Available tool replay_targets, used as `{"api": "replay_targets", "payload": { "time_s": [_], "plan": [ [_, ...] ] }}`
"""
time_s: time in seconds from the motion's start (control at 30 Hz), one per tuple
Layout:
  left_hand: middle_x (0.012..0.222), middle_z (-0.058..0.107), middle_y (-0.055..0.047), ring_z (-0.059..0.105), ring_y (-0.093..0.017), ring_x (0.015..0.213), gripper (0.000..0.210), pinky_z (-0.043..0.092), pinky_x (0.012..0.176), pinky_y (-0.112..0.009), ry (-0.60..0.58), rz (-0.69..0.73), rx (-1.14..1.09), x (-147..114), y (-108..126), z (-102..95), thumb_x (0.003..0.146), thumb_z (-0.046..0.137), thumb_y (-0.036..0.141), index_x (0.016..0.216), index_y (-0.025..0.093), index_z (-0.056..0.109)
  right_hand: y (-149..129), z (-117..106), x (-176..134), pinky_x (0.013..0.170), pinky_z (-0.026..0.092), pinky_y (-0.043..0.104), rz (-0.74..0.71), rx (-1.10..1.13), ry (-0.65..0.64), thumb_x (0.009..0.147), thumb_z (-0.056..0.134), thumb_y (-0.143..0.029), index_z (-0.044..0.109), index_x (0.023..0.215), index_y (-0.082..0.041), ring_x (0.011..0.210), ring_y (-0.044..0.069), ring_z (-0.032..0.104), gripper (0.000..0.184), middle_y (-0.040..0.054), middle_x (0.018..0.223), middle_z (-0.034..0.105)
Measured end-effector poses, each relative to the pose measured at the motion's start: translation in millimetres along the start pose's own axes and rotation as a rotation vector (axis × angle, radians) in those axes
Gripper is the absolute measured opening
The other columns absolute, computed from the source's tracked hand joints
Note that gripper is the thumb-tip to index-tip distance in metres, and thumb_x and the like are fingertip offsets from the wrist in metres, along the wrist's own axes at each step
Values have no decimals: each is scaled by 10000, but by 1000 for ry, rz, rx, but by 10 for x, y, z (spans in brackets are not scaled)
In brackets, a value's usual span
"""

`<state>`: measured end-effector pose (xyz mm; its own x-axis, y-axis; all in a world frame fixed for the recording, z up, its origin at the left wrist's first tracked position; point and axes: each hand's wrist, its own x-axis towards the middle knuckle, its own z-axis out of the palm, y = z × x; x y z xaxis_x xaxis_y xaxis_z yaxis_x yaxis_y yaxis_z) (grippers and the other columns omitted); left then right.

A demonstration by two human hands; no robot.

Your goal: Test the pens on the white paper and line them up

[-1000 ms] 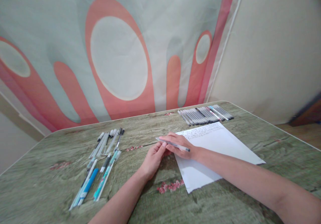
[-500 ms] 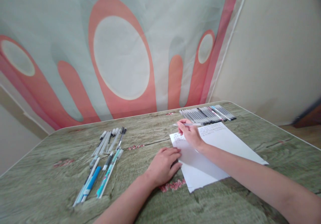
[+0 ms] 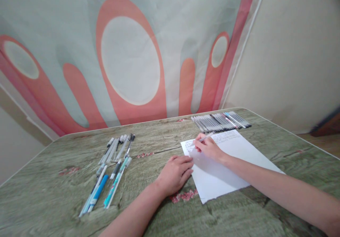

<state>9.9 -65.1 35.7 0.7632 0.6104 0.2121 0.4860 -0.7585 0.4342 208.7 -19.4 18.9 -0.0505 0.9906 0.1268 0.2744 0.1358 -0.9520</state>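
Between the closed fingers of my right hand (image 3: 208, 148) is a slim clear pen (image 3: 206, 136), its tip close to the upper left of a white sheet of paper (image 3: 225, 173). Rows of small dark handwriting run along the sheet's top edge. I cannot tell whether the tip touches the paper. My left hand (image 3: 176, 173) lies flat on the table, fingers loosely spread, fingertips at the sheet's left edge. It holds nothing.
Beyond the paper, a row of many pens (image 3: 220, 121) lies side by side. To the left, several clear pens (image 3: 117, 147) and several blue and teal pens (image 3: 98, 192) rest on the wood-patterned table (image 3: 53, 191). A patterned hanging (image 3: 172, 35) stands behind the table.
My right hand has moved a little right and toward me, over the writing, and the pen has tilted from nearly level to slanting down onto the sheet. My left hand stays in place.
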Motion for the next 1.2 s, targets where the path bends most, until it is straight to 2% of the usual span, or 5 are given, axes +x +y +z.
{"api": "replay_targets", "payload": {
  "time_s": [0.17, 0.37, 0.6, 1.2],
  "plan": [
    [1193, 551, -35, 463, -149, 1113, 321, 306, 943, -333, -4, 14, 33, 7, -8, 2, 897, 324, 295, 1124, 234, 542, 114, -66, -29, 472, 362, 229, -34, -155, 69, 783, 457, -351, 446, 674, -200, 445, 104, 472, 186, -48, 487, 512],
    [1203, 545, -33, 467, -152, 1110, 324, 324, 933, -332, -10, 26, 50, 18, -7, -4, 901, 316, 292, 1119, 227, 547, 106, -87, -27, 510, 332, 231, -134, -346, 68, 767, 472, -293, 462, 664, -194, 479, 106, 459, 143, -51, 499, 499],
    [1218, 527, -44, 454, -164, 1125, 343, 333, 955, -339, 4, -3, 86, 15, -13, 23, 897, 316, 306, 1155, 215, 524, 103, -79, -48, 498, 307, 228, -172, -360, 22, 780, 462, -314, 437, 671, -197, 481, 107, 434, 162, -56, 496, 465],
    [1214, 528, -41, 448, -171, 1133, 359, 345, 969, -349, 24, -34, 105, 24, -24, 24, 900, 300, 316, 1166, 221, 521, 133, -69, -24, 499, 308, 229, -189, -376, 19, 761, 464, -287, 433, 651, -194, 504, 106, 429, 147, -47, 533, 460]
  ]
}}
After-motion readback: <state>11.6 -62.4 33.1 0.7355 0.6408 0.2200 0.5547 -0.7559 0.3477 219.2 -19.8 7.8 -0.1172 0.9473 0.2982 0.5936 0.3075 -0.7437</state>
